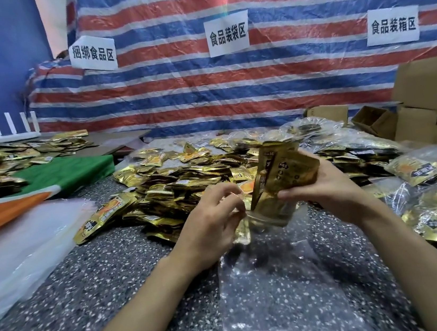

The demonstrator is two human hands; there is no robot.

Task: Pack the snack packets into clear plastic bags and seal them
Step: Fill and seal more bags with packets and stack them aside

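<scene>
My right hand [323, 187] grips a small stack of gold snack packets [282, 173], held upright with their lower ends inside the mouth of a clear plastic bag [271, 283]. The bag lies flat on the speckled table, stretching toward me. My left hand [213, 221] pinches the bag's open rim at the left side. A big heap of loose gold packets [175, 182] lies just beyond both hands.
Filled clear bags of packets [432, 192] are stacked at the right. A stack of empty clear bags [19, 247] lies at the left, beside green and orange cloth [68, 174]. Cardboard boxes [431, 98] stand at the back right. A striped tarp with paper signs hangs behind.
</scene>
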